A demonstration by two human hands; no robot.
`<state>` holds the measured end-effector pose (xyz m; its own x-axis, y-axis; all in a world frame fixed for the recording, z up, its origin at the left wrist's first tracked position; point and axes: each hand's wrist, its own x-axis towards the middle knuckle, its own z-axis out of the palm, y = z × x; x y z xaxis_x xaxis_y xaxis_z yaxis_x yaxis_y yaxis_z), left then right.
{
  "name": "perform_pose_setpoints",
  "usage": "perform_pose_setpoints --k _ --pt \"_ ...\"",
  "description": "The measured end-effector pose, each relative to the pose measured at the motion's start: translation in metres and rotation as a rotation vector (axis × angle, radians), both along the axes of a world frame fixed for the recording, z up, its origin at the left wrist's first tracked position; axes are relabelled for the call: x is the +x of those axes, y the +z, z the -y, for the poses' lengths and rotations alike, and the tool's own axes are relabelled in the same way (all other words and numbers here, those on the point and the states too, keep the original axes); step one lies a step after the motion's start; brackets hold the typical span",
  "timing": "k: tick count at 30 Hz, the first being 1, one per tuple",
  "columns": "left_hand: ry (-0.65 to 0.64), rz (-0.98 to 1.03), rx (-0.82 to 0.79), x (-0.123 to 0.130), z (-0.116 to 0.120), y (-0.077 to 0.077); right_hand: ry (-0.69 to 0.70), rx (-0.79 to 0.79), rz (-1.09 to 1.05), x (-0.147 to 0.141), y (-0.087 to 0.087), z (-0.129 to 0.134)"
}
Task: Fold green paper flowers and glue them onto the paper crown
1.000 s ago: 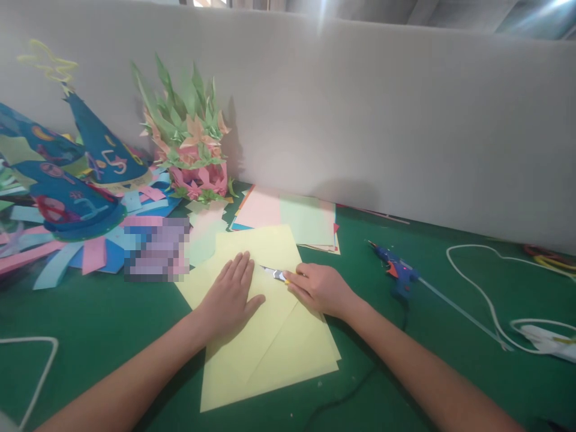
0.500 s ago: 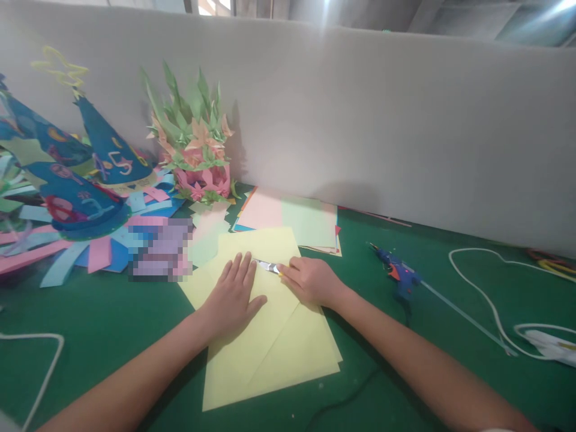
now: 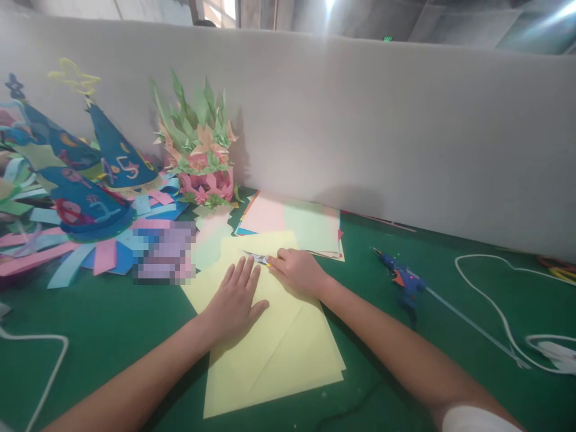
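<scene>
1. Currently, a knife (image 3: 255, 257) is located over the upper part of the yellow paper (image 3: 288, 366), which lies in overlapping sheets on the green worktop (image 3: 112, 318).
2. Governing relation: the blade extends leftward from the right hand (image 3: 299, 270), its long axis running crosswise with the tip angled slightly away from the person. It passes directly before the fingertips of the left hand (image 3: 236, 303); whether blade and fingertips touch cannot be determined.
3. Right hand: grasping the knife, fingers curled over the handle, which is largely concealed apart from a small yellow part. Of the two, this is the hand on the tool.
4. Left hand: grasping nothing; palm down on the paper, fingers extended forward, thumb spread toward the right.
5. Arm pose: both forearms slope inward from the lower corners, bringing the hands near each other over the sheets.
6. Surroundings: a glue gun (image 3: 407, 282) rests to the right, apart from the paper; coloured sheets (image 3: 310, 222) lie just beyond it; decorated paper hats (image 3: 119, 165) stand at far left.
</scene>
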<state>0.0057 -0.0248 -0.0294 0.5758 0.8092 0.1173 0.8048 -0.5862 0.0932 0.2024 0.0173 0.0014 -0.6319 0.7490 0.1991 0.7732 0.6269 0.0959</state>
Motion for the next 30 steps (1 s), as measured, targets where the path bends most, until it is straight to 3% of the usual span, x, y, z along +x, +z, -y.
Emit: perform_pose_setpoints --k 6,13,20,24,30 --pt "-0.009 0.016 0.053 0.0 -0.002 -0.006 -0.034 -0.028 0.001 -0.01 0.0 -0.007" --pt "-0.003 0.003 0.027 -0.001 0.0 -0.001 -0.1 -0.014 -0.019 -0.014 0.003 -0.012" --pt "-0.002 0.193 0.075 -0.01 -0.017 0.016 -0.262 0.092 -0.071 0.035 0.007 0.019" --pt "0.163 0.144 0.134 -0.022 -0.031 0.017 -0.344 0.161 -0.141 0.066 -0.002 0.042" --pt "0.181 0.089 0.122 -0.028 -0.033 0.014 -0.382 0.252 -0.163 0.066 0.003 0.045"
